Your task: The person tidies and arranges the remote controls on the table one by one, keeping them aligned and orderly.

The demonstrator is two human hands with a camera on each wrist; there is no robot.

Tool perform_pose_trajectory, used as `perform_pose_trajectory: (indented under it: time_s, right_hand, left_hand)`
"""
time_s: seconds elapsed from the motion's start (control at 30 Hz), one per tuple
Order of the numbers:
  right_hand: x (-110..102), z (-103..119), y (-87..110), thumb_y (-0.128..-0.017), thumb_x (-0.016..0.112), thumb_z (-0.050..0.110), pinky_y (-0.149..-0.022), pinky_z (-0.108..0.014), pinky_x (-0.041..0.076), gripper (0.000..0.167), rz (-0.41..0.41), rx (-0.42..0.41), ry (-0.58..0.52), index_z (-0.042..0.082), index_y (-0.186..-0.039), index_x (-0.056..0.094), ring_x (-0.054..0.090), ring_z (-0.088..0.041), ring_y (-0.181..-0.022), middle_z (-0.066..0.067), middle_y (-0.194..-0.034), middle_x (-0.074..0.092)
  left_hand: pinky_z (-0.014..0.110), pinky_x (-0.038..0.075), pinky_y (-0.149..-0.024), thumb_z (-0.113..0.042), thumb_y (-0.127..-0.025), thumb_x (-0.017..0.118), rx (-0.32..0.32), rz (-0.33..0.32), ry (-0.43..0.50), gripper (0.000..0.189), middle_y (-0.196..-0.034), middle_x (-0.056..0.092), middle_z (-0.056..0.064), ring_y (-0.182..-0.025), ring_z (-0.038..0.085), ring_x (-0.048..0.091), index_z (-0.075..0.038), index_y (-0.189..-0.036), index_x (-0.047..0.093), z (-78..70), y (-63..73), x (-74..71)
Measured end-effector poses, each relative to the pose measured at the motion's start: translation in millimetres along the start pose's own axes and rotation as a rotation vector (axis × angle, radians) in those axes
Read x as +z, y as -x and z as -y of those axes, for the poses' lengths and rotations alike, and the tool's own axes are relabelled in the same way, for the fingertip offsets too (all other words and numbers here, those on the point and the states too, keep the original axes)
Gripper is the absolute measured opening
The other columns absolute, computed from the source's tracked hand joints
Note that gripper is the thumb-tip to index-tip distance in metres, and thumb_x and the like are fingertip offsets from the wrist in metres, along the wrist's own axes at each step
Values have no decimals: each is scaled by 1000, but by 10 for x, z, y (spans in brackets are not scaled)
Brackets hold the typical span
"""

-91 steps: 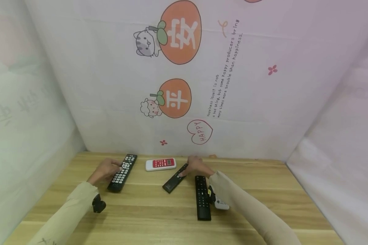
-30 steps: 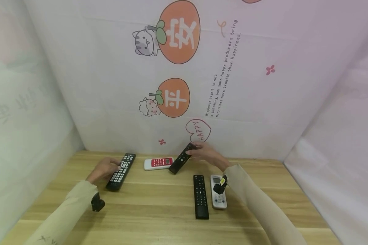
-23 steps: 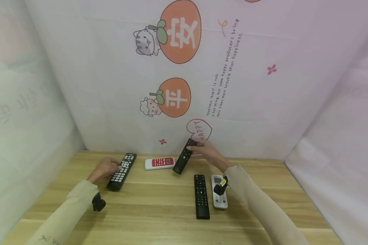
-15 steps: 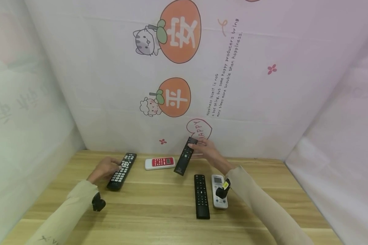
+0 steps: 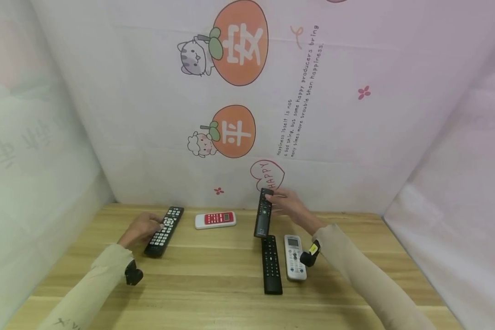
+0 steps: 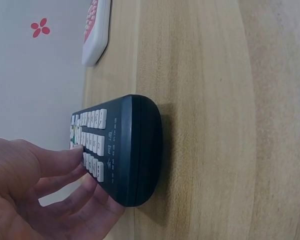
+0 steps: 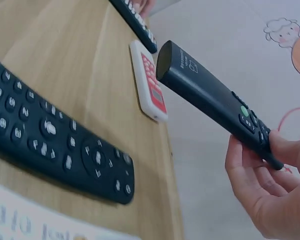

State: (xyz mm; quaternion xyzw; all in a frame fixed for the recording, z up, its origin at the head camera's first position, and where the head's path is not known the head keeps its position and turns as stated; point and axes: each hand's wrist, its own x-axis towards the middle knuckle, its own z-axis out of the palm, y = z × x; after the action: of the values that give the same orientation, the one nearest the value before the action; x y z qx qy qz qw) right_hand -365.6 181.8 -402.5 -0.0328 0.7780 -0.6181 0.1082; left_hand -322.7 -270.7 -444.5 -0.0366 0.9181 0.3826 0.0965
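Note:
My left hand [image 5: 143,226] grips a black remote control with white buttons [image 5: 165,231] at the table's left; in the left wrist view the thumb presses on its buttons and the fingers curl along its side. My right hand [image 5: 288,204] pinches the upper end of a small black remote control [image 5: 263,212], thumb on its face. That remote is raised off the table, as the right wrist view [image 7: 210,95] shows it tilted in the air. In the head view its lower end overlaps the top of a long black remote control [image 5: 272,266] lying on the table.
A white remote with a red face [image 5: 215,220] lies near the back wall, between the hands. A white remote with a grey screen [image 5: 294,259] lies beside the long black one. Patterned white cloth [image 5: 334,137] encloses the wooden table [image 5: 206,293] behind and at both sides.
My right hand has lifted the small black remote off the table and carried it rightward, turning it nearly lengthwise toward me. My left hand and its remote have stayed in place.

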Motion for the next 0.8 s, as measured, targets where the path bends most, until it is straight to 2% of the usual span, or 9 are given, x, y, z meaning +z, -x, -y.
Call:
perform_pose_trajectory:
  time_s: [0.2,0.3,0.47,0.67,0.8]
  right_hand:
    - [-181,-23,50,-106,63,24,-109,-58,50,62,-6,28,103,-8,-154,41,63,-45,-124,-33,-148,53]
    - [-272,-47,58,-105,64,24,-108,-57,52,62,-42,55,136,-9,-152,41,65,-43,-121,-33,-147,53]
    - [-400,-65,74,-105,64,24,-104,-56,54,52,-73,71,176,-4,-145,47,69,-39,-115,-31,-141,58]
    - [-538,-111,121,-106,61,22,-109,-61,50,52,-65,95,193,-4,-147,44,60,-49,-129,-31,-145,54]
    - [-611,-161,154,-107,60,21,-111,-60,48,55,-65,124,191,-5,-151,40,56,-51,-133,-32,-148,51]
  left_hand:
    - [38,59,-77,-8,-101,57,2,-6,1,44,-123,64,32,-99,32,65,15,-139,56,5,-3,8]
    - [37,59,-76,-7,-101,57,10,-3,0,44,-122,65,32,-98,32,65,15,-138,56,13,0,-2]
    - [37,60,-76,-7,-101,58,8,-3,4,43,-121,64,33,-98,32,66,15,-138,56,25,-1,-10]
    - [36,59,-74,-7,-100,59,12,-10,-9,43,-120,65,32,-97,31,65,15,-137,57,29,-19,12]
    - [35,58,-74,-7,-100,59,11,-14,-11,43,-121,65,32,-97,31,65,15,-138,57,28,-30,20]
